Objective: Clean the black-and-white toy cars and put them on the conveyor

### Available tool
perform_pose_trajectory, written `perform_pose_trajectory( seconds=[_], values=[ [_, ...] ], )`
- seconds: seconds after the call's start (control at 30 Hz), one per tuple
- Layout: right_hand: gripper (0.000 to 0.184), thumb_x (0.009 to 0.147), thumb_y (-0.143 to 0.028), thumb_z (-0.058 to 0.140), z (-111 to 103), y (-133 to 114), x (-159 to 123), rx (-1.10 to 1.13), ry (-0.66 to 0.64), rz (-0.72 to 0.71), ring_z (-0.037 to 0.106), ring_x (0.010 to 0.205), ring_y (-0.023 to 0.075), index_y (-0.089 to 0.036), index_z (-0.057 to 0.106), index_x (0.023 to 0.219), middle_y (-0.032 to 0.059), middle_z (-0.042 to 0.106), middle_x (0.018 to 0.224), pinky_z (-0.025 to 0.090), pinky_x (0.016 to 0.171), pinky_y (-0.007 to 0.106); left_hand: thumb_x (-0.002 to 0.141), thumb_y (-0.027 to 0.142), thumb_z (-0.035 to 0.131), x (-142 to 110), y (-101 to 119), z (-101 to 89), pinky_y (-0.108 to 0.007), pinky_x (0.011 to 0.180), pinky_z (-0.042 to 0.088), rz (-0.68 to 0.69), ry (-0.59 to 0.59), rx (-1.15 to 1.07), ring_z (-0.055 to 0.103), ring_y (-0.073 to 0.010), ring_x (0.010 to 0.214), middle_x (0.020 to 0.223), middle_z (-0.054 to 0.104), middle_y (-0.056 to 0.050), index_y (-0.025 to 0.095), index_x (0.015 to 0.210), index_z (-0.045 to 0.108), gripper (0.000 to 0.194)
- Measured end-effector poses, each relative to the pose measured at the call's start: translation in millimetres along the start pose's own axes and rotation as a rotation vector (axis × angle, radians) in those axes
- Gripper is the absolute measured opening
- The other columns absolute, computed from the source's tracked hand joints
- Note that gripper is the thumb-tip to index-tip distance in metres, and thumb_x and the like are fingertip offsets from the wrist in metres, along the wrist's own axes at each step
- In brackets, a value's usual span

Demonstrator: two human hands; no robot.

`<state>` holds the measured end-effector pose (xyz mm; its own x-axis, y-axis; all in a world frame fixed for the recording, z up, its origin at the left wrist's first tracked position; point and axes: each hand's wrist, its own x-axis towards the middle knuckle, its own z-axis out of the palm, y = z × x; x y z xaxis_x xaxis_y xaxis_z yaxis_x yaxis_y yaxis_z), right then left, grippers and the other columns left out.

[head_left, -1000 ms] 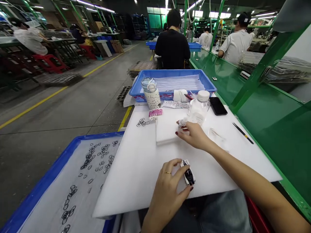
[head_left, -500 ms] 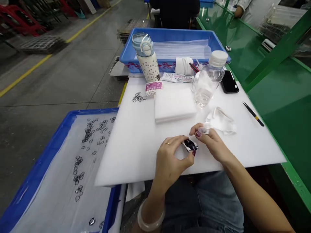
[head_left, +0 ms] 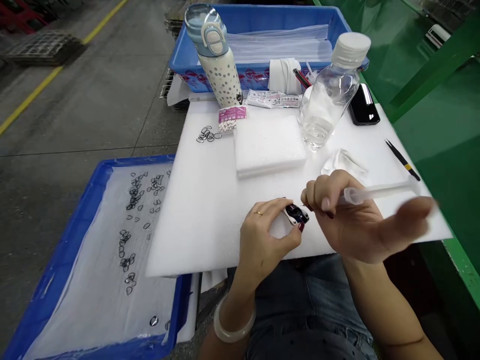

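Observation:
My left hand pinches a small white-and-black toy car between thumb and fingertips, just above the white foam board. In my right hand a translucent plastic syringe is held by curled fingers, its plunger drawn far out to the right. The right thumb is stretched away from the fingers, near the plunger's end. The syringe's front end is hidden by the fingers, close to the car's right side. A crumpled white cloth lies behind the right hand.
Behind the hands are a white foam block, a clear bottle, a dotted drink bottle and a cotton swab pack. Tweezers and a phone lie right. Black rings lie left; a blue tray holds more.
My right hand has turned and risen, its thumb now stretched outward, and the syringe's long plunger has come into view. The left hand keeps the car in nearly the same place. The view tilted down.

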<state>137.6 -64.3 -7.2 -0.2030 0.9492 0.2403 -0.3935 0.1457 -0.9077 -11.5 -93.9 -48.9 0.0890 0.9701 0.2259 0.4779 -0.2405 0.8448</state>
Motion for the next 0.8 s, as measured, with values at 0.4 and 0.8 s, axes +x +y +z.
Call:
perform_pose_trajectory(
  seconds=[0.4,0.8],
  values=[
    [0.067,0.082,-0.082,0.037,11,2,11,0.145,-0.065,0.057,0.019,0.046,0.0113,-0.023,0.028,0.052,-0.0034,0.016,0.046,0.025,0.049,0.03,0.078,0.022,0.066,1,0,0.8,-0.044,0.089,0.054,0.003,0.009,-0.007,0.067,-0.0249,0.099,0.105,0.076,-0.004,0.022,0.099,0.07,0.021],
    [0.069,0.086,-0.083,0.03,11,6,5,0.121,-0.043,-0.046,0.019,0.045,0.0099,-0.021,0.028,0.055,-0.0031,0.02,0.047,0.023,0.048,0.029,0.079,0.023,0.066,1,2,0.6,-0.044,0.09,0.053,-0.005,0.012,-0.036,0.066,-0.0243,0.101,0.105,0.076,-0.003,0.022,0.104,0.072,0.026]
  ],
)
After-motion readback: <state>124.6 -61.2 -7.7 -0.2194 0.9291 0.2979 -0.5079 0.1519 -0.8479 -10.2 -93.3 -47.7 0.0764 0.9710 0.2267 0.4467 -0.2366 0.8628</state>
